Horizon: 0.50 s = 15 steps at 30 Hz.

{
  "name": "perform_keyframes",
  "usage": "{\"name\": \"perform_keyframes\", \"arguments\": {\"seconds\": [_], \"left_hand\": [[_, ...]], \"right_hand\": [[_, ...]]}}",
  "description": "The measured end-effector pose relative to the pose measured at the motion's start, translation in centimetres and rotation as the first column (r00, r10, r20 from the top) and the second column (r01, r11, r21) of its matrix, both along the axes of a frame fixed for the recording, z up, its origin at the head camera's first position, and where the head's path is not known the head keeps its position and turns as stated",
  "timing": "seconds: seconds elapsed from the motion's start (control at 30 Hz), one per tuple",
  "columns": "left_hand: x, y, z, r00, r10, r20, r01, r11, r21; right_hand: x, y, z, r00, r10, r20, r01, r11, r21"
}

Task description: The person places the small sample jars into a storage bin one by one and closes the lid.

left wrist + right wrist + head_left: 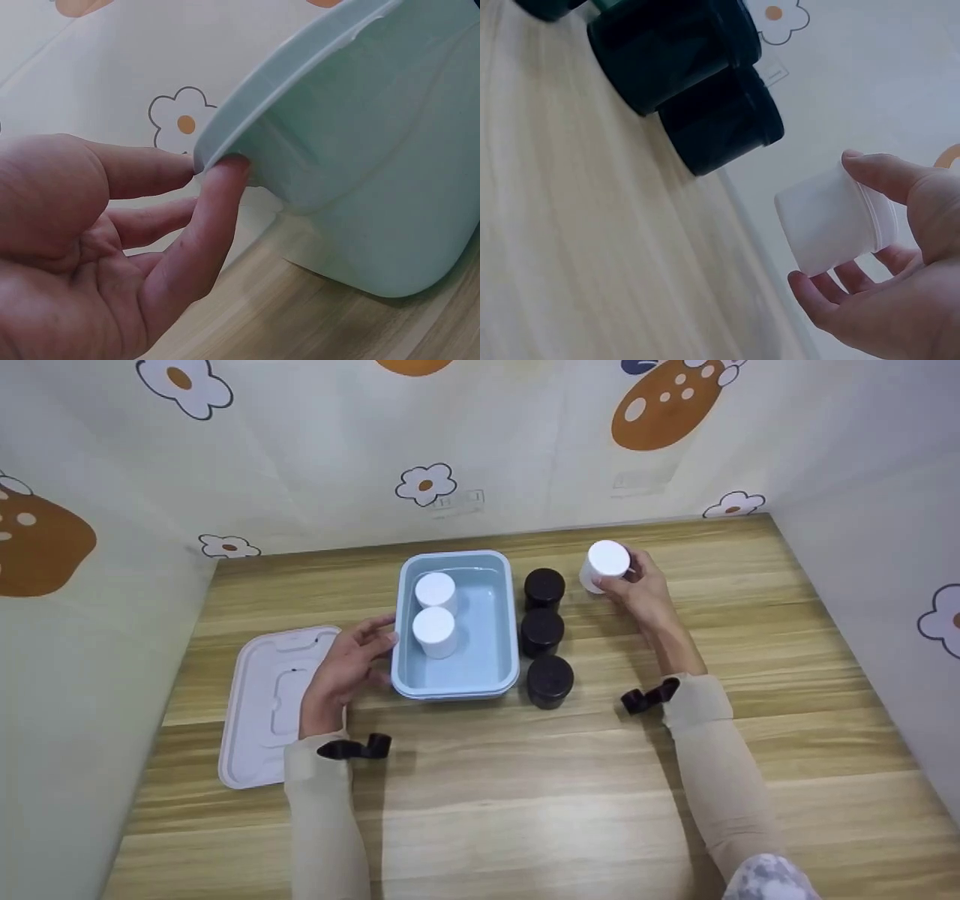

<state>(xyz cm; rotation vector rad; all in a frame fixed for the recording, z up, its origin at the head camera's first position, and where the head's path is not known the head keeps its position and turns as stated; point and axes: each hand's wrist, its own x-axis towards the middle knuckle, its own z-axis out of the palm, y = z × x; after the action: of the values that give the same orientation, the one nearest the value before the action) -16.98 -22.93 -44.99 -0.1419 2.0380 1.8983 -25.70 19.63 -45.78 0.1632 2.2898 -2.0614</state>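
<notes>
At the back right, my right hand (641, 592) grips a white lidded jar (606, 564), thumb on one side and fingers round the other. The right wrist view shows this white jar (829, 220) between thumb and fingertips. My left hand (351, 660) holds the left rim of a light blue plastic tub (486, 690). In the left wrist view, its fingertips pinch the rim of the tub (360, 217) from the edge and beneath. Two white jars, a rear one (436, 587) and a front one (434, 631), stand upright along the tub's left side.
Black lidded jars stand in a row right of the tub: rear (544, 587), middle (542, 631) and front (550, 681). A white lid (251, 712) lies left of the tub, partly under the left forearm. Patterned wall sheets (525, 450) border the wooden table (510, 787).
</notes>
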Motion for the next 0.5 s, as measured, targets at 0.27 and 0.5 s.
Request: {"name": "perform_keyframes", "arguments": {"seconds": [0.27,0.5], "left_hand": [[0.1,0.0,0.0,1.0,0.008,-0.007,-0.008,1.0,-0.012],[0.1,0.0,0.0,1.0,0.004,-0.007,-0.004,1.0,0.01]], "right_hand": [[0.8,-0.9,1.9,0.994,0.026,-0.102,-0.025,1.0,0.011],[1.8,-2.2,3.5,0.983,0.093,-0.156,-0.094,0.996,-0.001]]}}
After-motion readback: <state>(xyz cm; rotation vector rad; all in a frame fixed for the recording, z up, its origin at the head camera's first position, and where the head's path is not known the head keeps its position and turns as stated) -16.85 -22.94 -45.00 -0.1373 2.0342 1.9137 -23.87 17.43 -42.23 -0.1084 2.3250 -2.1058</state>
